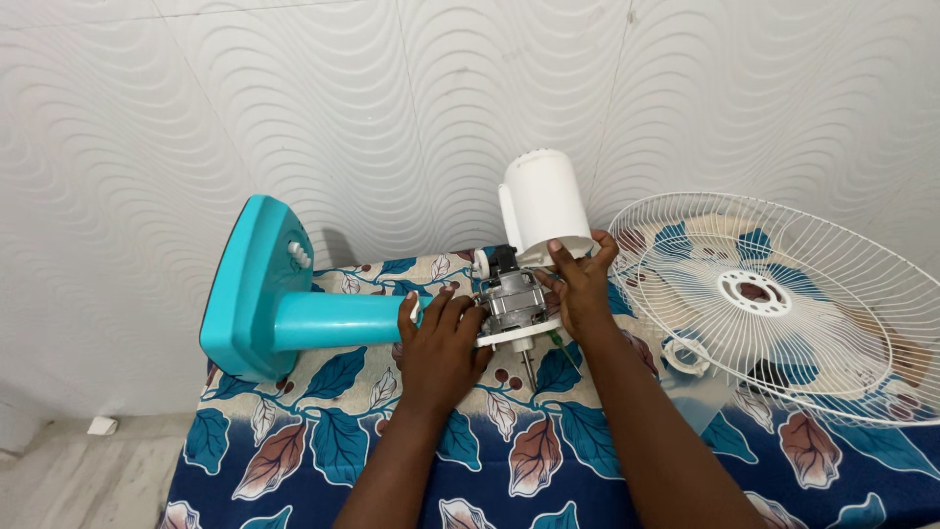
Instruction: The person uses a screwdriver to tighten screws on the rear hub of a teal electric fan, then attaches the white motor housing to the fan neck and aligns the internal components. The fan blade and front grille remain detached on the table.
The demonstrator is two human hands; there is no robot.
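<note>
Head view: fan motor (513, 300) lies on leaf-print cloth (323, 431), between both hands. Left hand (441, 343) spread, touching motor and teal stand (294, 313). Right hand (580, 286) grips white motor cover (543, 201). Wire grille (774, 294) right, edge cut off.

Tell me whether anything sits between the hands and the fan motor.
Nothing visible does. The left hand already rests against the fan motor from its left, and the right hand touches it from the right, with fingers also on the white rear cover above.
</note>
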